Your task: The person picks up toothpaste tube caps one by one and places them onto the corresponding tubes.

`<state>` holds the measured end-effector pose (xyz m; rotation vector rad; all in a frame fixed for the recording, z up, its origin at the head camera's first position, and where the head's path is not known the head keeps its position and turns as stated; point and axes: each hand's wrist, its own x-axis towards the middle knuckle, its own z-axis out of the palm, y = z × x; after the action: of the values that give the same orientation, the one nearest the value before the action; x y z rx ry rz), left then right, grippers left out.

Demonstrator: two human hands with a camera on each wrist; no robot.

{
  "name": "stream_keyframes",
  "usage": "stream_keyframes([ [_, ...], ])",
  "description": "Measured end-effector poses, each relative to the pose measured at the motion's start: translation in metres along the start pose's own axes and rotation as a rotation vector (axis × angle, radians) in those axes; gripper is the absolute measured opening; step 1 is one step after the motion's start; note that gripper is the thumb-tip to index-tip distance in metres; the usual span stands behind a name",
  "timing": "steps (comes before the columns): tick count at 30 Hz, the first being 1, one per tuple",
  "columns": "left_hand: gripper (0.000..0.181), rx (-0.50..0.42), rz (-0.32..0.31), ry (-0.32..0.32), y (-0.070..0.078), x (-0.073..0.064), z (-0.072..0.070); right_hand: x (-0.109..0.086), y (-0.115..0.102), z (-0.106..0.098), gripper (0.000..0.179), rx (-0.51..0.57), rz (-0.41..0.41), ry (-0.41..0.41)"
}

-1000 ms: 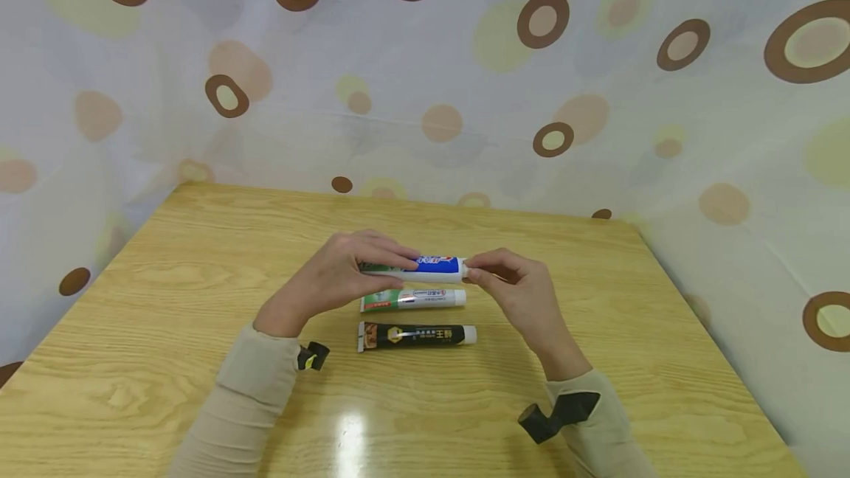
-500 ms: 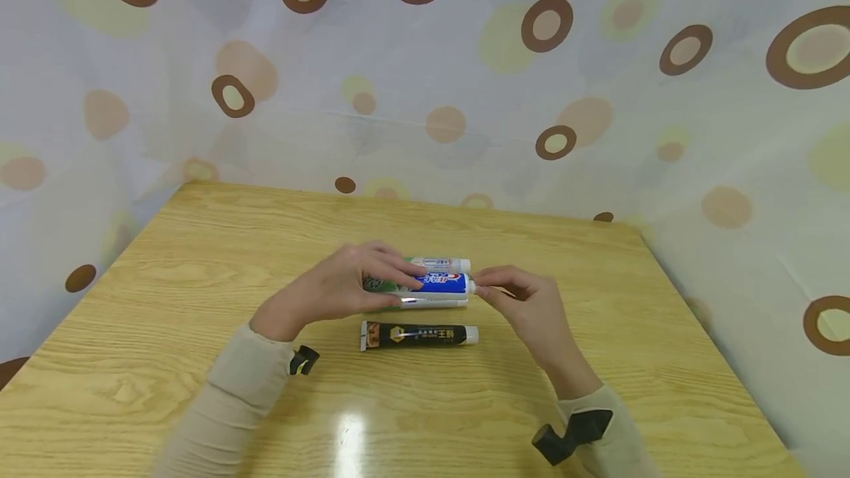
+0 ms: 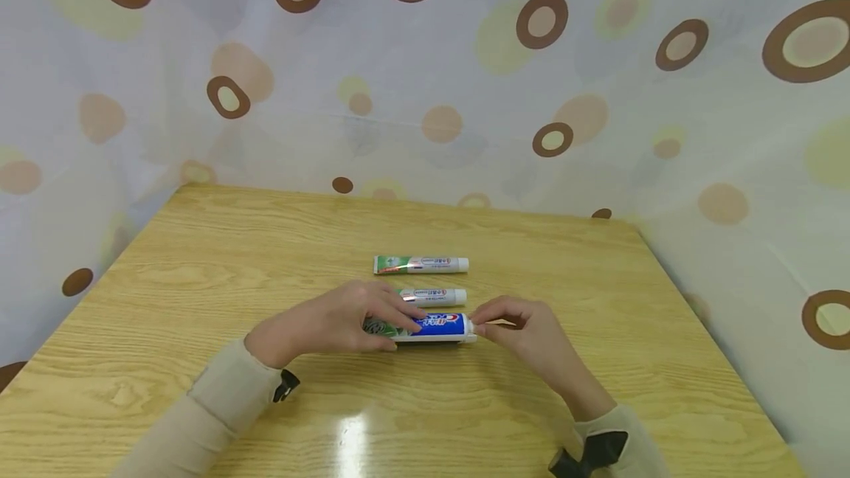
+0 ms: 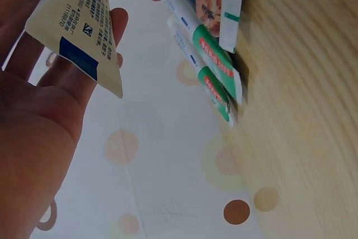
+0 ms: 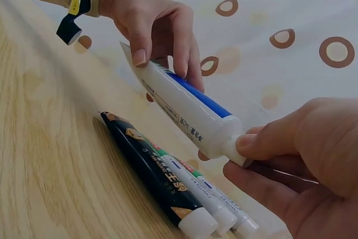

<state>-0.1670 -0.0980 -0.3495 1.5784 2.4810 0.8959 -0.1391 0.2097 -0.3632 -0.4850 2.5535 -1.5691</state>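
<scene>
A blue, white and green toothpaste tube (image 3: pixel 441 324) is held above the table by both hands. My left hand (image 3: pixel 339 316) grips its body near the flat crimped end, thumb on the near side and fingers across the far side. At the other end, my right hand (image 3: pixel 524 334) pinches the small white cap between thumb and fingertips. Below it lies a black toothpaste tube (image 5: pixel 145 166), mostly hidden in the head view. Two smaller green-and-white toothpaste tubes (image 3: pixel 421 265) lie beyond, parallel, their white caps facing right.
The wood-grain table (image 3: pixel 232 242) stretches out on all sides of the tubes. Behind it and at both sides hangs a pale curtain (image 3: pixel 398 80) with brown, yellow and peach circles. A black wrist mount (image 3: pixel 591 456) sits on the right sleeve.
Both hands have carried the blue toothpaste tube toward the near side, from over the farthest green-and-white tube to over the black one. The tubes on the table have stayed in place.
</scene>
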Motion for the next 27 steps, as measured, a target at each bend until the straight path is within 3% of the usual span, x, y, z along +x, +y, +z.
stream_keyframes([
  [7,0.036,0.039,0.001,-0.069,0.002,-0.002,0.014,-0.008,0.007,-0.001,0.007,-0.045,0.056,-0.096],
  [16,0.038,0.089,-0.009,-0.139,0.005,-0.003,0.029,-0.014,0.019,0.000,0.005,-0.081,0.066,-0.185],
  [23,0.038,0.150,0.007,-0.168,0.007,0.000,0.038,-0.018,0.027,0.004,0.004,-0.118,0.072,-0.204],
  [27,0.038,0.146,-0.037,-0.205,0.009,0.000,0.043,-0.019,0.031,0.005,0.003,-0.127,0.080,-0.205],
])
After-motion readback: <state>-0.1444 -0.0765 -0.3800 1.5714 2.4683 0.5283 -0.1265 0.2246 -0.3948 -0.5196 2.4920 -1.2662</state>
